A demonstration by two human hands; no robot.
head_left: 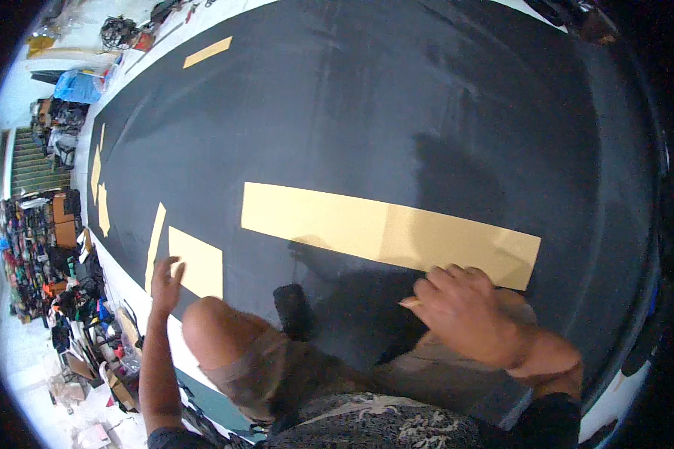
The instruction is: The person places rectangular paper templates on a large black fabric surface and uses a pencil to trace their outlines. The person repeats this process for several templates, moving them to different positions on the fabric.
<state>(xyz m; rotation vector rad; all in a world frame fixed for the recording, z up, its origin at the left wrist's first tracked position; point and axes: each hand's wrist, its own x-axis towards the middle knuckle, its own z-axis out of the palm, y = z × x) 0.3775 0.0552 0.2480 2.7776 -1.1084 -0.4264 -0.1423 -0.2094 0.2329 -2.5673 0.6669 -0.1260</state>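
Observation:
A long yellow strip (pixel 314 217) lies across the dark sheet (pixel 329 135) in front of me; its left and right halves differ slightly in shade. My right hand (pixel 464 310) is over the near side of the strip's right end, fingers curled closed. A small pale tip shows at its thumb side, but I cannot make out what it holds. To the left, my left hand (pixel 168 284) hovers by a four-sided yellow piece (pixel 198 262) and a narrow yellow strip (pixel 156 243). Its fingers are apart and nothing shows in them.
More yellow pieces (pixel 102 209) lie along the sheet's left edge, and a short strip (pixel 207 52) lies farther off. A dark oblong object (pixel 293 310) sits close to my knee (pixel 221 333). Piled goods (pixel 41 236) and a blue bag (pixel 79 86) stand beyond the left edge.

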